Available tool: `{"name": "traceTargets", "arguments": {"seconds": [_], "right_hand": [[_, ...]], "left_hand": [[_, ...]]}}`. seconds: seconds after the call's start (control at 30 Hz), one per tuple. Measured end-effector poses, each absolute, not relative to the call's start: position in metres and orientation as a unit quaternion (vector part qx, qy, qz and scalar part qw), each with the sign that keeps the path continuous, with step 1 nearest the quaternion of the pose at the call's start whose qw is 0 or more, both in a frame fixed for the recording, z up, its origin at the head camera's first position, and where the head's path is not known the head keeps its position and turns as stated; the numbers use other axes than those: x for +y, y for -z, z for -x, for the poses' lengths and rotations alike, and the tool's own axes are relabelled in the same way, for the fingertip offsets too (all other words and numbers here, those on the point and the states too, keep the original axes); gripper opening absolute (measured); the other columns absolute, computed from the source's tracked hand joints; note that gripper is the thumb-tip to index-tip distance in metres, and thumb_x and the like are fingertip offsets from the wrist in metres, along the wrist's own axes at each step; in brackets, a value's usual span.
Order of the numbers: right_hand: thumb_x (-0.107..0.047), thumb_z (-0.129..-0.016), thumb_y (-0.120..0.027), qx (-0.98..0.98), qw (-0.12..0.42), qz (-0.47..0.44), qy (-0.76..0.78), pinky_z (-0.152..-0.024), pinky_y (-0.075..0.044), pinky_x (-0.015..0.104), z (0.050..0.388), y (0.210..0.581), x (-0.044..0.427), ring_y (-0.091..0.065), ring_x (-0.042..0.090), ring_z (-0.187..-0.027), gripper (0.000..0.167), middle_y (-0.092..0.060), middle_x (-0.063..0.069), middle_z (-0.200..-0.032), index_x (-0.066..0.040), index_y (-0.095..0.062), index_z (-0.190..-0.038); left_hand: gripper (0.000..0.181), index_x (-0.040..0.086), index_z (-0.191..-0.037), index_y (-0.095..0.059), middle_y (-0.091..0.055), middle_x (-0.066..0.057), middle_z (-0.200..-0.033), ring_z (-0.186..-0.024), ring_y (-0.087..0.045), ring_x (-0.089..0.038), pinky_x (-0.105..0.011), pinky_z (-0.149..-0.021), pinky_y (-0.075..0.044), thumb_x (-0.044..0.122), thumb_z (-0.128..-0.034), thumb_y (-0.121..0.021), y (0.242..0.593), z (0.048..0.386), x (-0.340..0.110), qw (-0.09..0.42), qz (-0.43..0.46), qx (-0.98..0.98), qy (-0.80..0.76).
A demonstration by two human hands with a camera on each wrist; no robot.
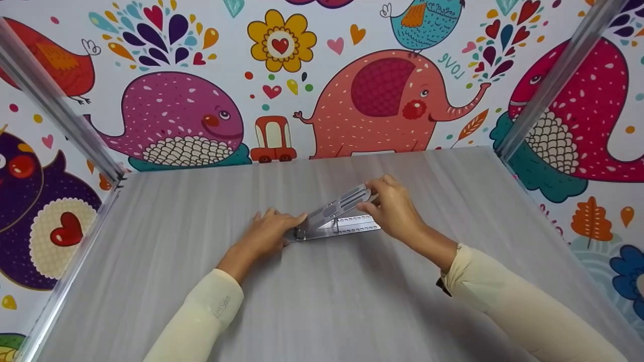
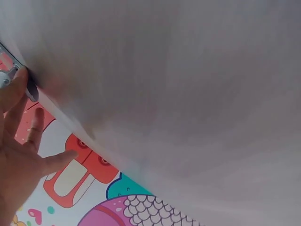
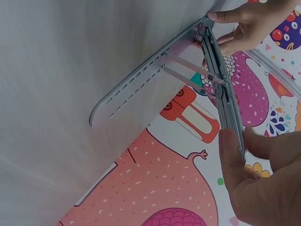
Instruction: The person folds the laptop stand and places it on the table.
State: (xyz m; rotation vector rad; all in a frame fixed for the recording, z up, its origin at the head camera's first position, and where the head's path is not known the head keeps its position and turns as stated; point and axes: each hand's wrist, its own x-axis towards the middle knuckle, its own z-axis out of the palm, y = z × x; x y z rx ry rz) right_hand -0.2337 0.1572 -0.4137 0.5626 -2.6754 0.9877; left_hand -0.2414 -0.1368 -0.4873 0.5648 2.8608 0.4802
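Observation:
A grey hinged stand [image 1: 347, 201] is on the table, its slotted base plate [image 1: 359, 224] flat and its upper plate tilted up toward the right. In the right wrist view two thin struts [image 3: 190, 68] link the base and the raised plate [image 3: 228, 106]. The left hand [image 1: 269, 231] grips the hinged end with thumb and fingers; in the left wrist view that hand [image 2: 21, 160] has its thumb at the stand's corner and other fingers spread. The right hand [image 1: 395, 208] pinches the raised plate's free end between thumb and fingers, also visible in the right wrist view [image 3: 268, 174].
The grey table [image 1: 282, 301] reaches back to a wall [image 1: 302, 30] printed with cartoon animals. Metal posts [image 1: 65, 100] stand at the back left and back right corners, and a metal rail [image 1: 65, 291] runs along the left edge.

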Motion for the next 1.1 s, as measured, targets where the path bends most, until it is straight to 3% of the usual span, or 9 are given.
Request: {"name": "traceTargets", "arguments": {"seconds": [0.13,0.27,0.4,0.6,0.73,0.83,0.97,1.1], "right_hand": [[-0.023,-0.09,-0.08,-0.913,0.089,-0.194,-0.348,-0.075,-0.062,0.033,0.239,0.417,0.161,-0.071,0.02,-0.087,0.047,-0.061,0.01,-0.109,-0.002,-0.063,-0.128],[-0.037,-0.106,-0.054,-0.893,0.049,-0.187,-0.406,-0.079,-0.061,0.04,0.248,0.424,0.17,-0.069,0.022,-0.089,0.048,-0.061,0.012,-0.115,-0.008,-0.048,-0.144],[-0.049,-0.109,-0.035,-0.89,0.012,-0.172,-0.423,-0.088,-0.057,0.048,0.26,0.438,0.185,-0.066,0.028,-0.099,0.057,-0.06,0.016,-0.122,-0.014,-0.03,-0.154],[-0.043,-0.102,-0.059,-0.927,-0.032,-0.215,-0.307,-0.102,-0.052,0.055,0.276,0.465,0.206,-0.062,0.036,-0.121,0.065,-0.061,0.02,-0.136,-0.011,-0.037,-0.155],[-0.032,-0.092,-0.077,-0.931,-0.041,-0.276,-0.234,-0.106,-0.049,0.055,0.284,0.479,0.213,-0.063,0.035,-0.123,0.071,-0.064,0.017,-0.138,-0.007,-0.048,-0.151],[-0.029,-0.084,-0.085,-0.932,-0.043,-0.302,-0.196,-0.101,-0.054,0.048,0.288,0.485,0.214,-0.067,0.029,-0.109,0.072,-0.071,0.014,-0.128,-0.004,-0.057,-0.145],[-0.025,-0.08,-0.088,-0.937,-0.048,-0.296,-0.181,-0.081,-0.055,0.036,0.291,0.489,0.215,-0.064,0.021,-0.087,0.062,-0.078,0.008,-0.109,-0.007,-0.066,-0.135],[-0.024,-0.08,-0.087,-0.94,-0.058,-0.272,-0.2,-0.075,-0.052,0.029,0.292,0.493,0.214,-0.06,0.016,-0.08,0.052,-0.076,0.003,-0.097,-0.012,-0.071,-0.128]], "left_hand": [[0.078,0.036,-0.154,-0.043,-0.062,-0.005,-0.142,-0.131,-0.048,-0.03,-0.068,-0.117,-0.029,0.014,-0.0889,-0.079,0.486,0.236,-0.135,0.082,-0.162,0.971,-0.156],[0.066,0.033,-0.15,-0.053,-0.063,-0.008,-0.134,-0.127,-0.051,-0.032,-0.071,-0.114,-0.031,0.026,-0.0898,-0.08,0.484,0.227,-0.132,0.06,-0.131,0.98,-0.137],[0.055,0.022,-0.142,-0.062,-0.065,-0.012,-0.13,-0.126,-0.054,-0.036,-0.077,-0.11,-0.029,0.032,-0.0909,-0.078,0.484,0.217,-0.127,0.034,-0.112,0.986,-0.118],[0.051,0.017,-0.139,-0.064,-0.067,-0.018,-0.13,-0.121,-0.062,-0.045,-0.084,-0.102,-0.031,0.033,-0.0928,-0.075,0.485,0.211,-0.124,0.014,-0.075,0.993,-0.093],[0.047,0.018,-0.139,-0.064,-0.069,-0.02,-0.127,-0.113,-0.067,-0.047,-0.086,-0.097,-0.033,0.032,-0.095,-0.073,0.486,0.214,-0.125,0.031,-0.057,0.993,-0.098],[0.044,0.021,-0.137,-0.066,-0.07,-0.018,-0.127,-0.113,-0.068,-0.045,-0.085,-0.098,-0.034,0.031,-0.0952,-0.073,0.485,0.217,-0.125,0.045,-0.052,0.993,-0.101],[0.039,0.025,-0.131,-0.071,-0.073,-0.013,-0.124,-0.111,-0.07,-0.041,-0.081,-0.095,-0.041,0.027,-0.0924,-0.076,0.485,0.219,-0.126,0.043,-0.053,0.991,-0.116],[0.04,0.027,-0.131,-0.072,-0.073,-0.01,-0.125,-0.112,-0.07,-0.039,-0.074,-0.09,-0.048,0.025,-0.091,-0.077,0.486,0.22,-0.127,0.04,-0.048,0.989,-0.13]]}}
